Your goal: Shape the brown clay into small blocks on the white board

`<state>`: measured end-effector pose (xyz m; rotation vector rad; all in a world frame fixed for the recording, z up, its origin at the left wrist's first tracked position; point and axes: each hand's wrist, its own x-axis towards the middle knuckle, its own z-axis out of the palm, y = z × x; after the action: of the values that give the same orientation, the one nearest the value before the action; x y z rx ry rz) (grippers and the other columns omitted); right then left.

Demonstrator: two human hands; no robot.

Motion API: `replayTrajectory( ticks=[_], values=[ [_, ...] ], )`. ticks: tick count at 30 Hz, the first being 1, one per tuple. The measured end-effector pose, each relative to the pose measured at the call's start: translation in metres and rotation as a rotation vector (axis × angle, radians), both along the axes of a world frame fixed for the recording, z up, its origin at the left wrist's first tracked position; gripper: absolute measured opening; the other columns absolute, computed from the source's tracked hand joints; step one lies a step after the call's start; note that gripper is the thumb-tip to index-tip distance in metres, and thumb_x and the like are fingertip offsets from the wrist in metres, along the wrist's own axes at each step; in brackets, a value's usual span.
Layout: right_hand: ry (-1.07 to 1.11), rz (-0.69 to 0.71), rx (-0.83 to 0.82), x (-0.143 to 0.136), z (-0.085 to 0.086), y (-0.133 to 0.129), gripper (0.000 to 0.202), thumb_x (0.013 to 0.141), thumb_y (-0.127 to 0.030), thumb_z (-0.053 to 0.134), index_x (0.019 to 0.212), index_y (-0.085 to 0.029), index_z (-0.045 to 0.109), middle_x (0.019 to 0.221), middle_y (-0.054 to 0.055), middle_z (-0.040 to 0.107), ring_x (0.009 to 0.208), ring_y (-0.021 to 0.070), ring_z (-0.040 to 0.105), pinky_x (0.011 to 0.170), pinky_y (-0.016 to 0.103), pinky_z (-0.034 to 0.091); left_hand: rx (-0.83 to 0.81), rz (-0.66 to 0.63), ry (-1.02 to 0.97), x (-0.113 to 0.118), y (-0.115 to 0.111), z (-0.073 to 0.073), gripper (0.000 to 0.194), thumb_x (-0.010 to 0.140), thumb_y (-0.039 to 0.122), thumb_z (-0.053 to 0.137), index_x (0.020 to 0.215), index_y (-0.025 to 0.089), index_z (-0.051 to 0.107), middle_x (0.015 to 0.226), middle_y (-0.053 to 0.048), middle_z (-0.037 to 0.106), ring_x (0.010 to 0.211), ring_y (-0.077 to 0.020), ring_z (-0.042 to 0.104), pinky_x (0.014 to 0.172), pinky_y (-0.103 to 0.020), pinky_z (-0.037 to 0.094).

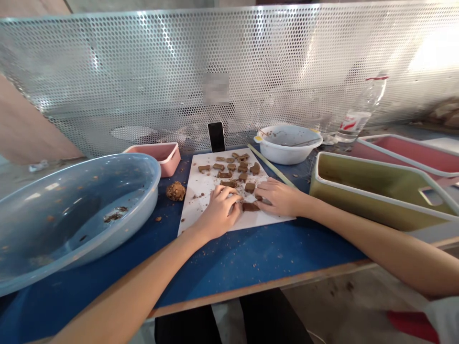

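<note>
A white board (208,215) lies on the blue table, with several small brown clay pieces (250,188) and crumbs scattered over it. Near the board's front edge, a flat brown clay strip (250,207) lies between my two hands. My left hand (220,212) is curled at the strip's left end, its fingers bent and closed around it. At the right end my right hand (278,197) has its fingers together and pressed on the clay. The fingertips of both hands partly hide the strip's ends. A rough brown lump (175,191) sits left of the board.
A large blue basin (143,210) stands left, a pink container (171,165) behind it. A phone (216,137) leans on the perforated metal screen (161,86). Right are a pale stick (272,167), white bowl (290,153), bottle (362,112) and green container (376,203).
</note>
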<state>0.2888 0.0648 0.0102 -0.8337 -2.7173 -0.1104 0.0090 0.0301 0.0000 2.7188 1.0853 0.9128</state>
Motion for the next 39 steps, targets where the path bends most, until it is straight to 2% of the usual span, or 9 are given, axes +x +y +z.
replayTrajectory(
  ticks=[4,7,12,16,23,26,29,34,39],
  values=[
    [-0.015,0.041,0.018,-0.003,-0.003,0.0,0.028,0.114,-0.029,0.049,0.102,-0.016,0.071,0.096,0.009,0.071,0.087,0.0231,0.063,0.09,0.039,0.041,-0.015,-0.002,-0.026,0.0,0.001,-0.001,0.028,0.107,0.015,0.052,0.117,0.018,0.078,0.124,-0.014,0.071,0.123,-0.0322,0.054,0.113,-0.059,0.053],
    [-0.025,0.055,0.021,-0.002,-0.002,0.001,0.03,0.116,-0.031,0.048,0.103,-0.016,0.071,0.096,0.008,0.071,0.087,0.0226,0.062,0.089,0.039,0.039,-0.028,-0.003,-0.034,-0.001,0.001,-0.001,0.029,0.108,0.015,0.051,0.116,0.019,0.078,0.122,-0.013,0.071,0.123,-0.0316,0.055,0.112,-0.058,0.053],
    [0.007,0.015,0.005,0.006,0.009,0.001,0.035,0.118,-0.037,0.046,0.105,-0.016,0.071,0.097,0.008,0.069,0.089,0.0233,0.06,0.089,0.04,0.038,-0.037,-0.004,-0.046,-0.003,0.001,0.002,0.029,0.109,0.015,0.05,0.115,0.019,0.078,0.121,-0.013,0.071,0.122,-0.0315,0.056,0.111,-0.058,0.053],
    [0.105,-0.011,-0.022,0.009,0.017,0.0,0.033,0.119,-0.033,0.042,0.113,-0.017,0.07,0.107,0.011,0.067,0.093,0.0246,0.061,0.089,0.04,0.042,-0.041,0.0,-0.037,-0.003,0.0,0.005,0.028,0.11,0.017,0.05,0.113,0.019,0.078,0.12,-0.013,0.071,0.121,-0.0316,0.056,0.11,-0.056,0.053],
    [0.067,0.015,0.021,0.005,0.009,0.001,0.032,0.118,-0.034,0.045,0.115,-0.016,0.071,0.106,0.012,0.066,0.092,0.0258,0.059,0.089,0.042,0.046,-0.019,-0.005,-0.043,-0.003,0.003,0.001,0.025,0.109,0.014,0.052,0.111,0.019,0.076,0.118,-0.011,0.071,0.121,-0.0308,0.056,0.11,-0.053,0.053],
    [0.105,0.07,0.019,0.011,0.013,0.002,0.033,0.118,-0.034,0.046,0.119,-0.017,0.074,0.106,0.011,0.066,0.092,0.0242,0.06,0.09,0.04,0.047,-0.04,-0.018,-0.033,-0.002,0.001,0.001,0.025,0.11,0.016,0.052,0.112,0.019,0.077,0.12,-0.012,0.07,0.123,-0.0313,0.055,0.112,-0.054,0.052],
    [0.141,0.211,-0.003,0.021,0.024,0.002,0.032,0.117,-0.034,0.05,0.125,-0.02,0.078,0.101,0.009,0.067,0.091,0.0223,0.061,0.088,0.038,0.047,-0.071,-0.036,0.025,-0.001,-0.004,0.005,0.028,0.112,0.022,0.053,0.121,0.019,0.079,0.132,-0.014,0.066,0.131,-0.034,0.052,0.117,-0.059,0.05],
    [0.135,0.334,-0.083,0.031,0.034,0.004,0.043,0.12,-0.027,0.039,0.104,-0.02,0.078,0.078,0.003,0.06,0.077,0.0193,0.055,0.081,0.036,0.043,-0.113,-0.062,0.124,0.002,-0.012,0.012,0.038,0.114,0.035,0.056,0.146,0.027,0.073,0.161,-0.016,0.047,0.153,-0.0424,0.037,0.125,-0.071,0.043],
    [0.12,0.357,-0.133,0.03,0.027,0.008,0.05,0.12,-0.029,0.037,0.078,-0.023,0.064,0.072,0.001,0.054,0.072,0.0184,0.05,0.081,0.036,0.043,-0.164,-0.07,0.169,0.006,-0.014,0.01,0.039,0.117,0.04,0.05,0.147,0.03,0.073,0.167,-0.016,0.038,0.158,-0.0447,0.03,0.127,-0.076,0.04]
  ],
)
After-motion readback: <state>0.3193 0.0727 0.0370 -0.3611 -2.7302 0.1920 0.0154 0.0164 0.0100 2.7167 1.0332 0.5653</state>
